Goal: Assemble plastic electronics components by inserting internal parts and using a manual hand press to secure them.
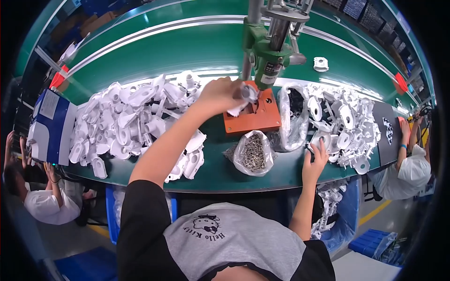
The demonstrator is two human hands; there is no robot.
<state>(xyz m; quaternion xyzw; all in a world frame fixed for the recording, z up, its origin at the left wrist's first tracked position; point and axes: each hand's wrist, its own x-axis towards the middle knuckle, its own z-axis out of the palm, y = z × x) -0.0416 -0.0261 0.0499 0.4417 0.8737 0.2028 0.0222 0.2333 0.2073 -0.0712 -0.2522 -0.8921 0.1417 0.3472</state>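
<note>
My left hand is closed on a white plastic part with a round tubular end, held over the orange fixture block. Just above that block stands the green press head; the exact contact between part and block is hidden by my hand. At the near edge of the right-hand pile, my right hand has its fingers curled round another white plastic part. Between my arms sits a clear bag of small metal pins or screws.
White parts are heaped on the left and right. A clear bag of black pieces lies beside the block. A blue-and-white box stands far left. Co-workers sit at both sides, with a blue bin below the table edge.
</note>
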